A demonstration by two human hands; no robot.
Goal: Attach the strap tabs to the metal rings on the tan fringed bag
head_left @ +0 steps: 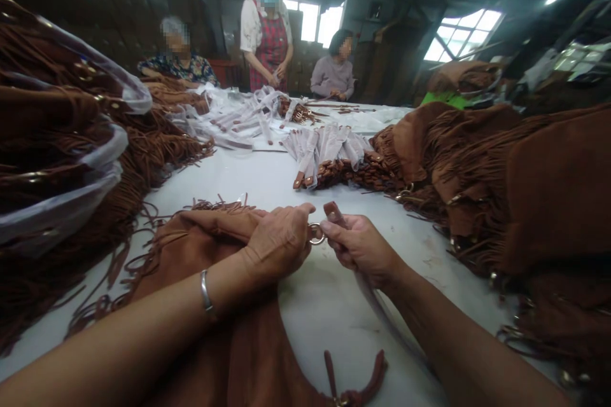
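Note:
Just in front of me lies a brown fringed bag on the white table. My left hand is closed on the bag's upper corner, beside a metal ring that shows between my two hands. Pinched in my right hand is a brown strap, its end sticking up past the thumb. A pale wrapped length of the strap hangs below that hand toward the lower right. Whether the strap passes through the ring is hidden by my fingers.
Fringed brown bags with wrapped handles pile up at the left; more bags heap at the right. A bundle of wrapped straps lies ahead on the white table. Three people are at the far side, behind loose wrapped straps.

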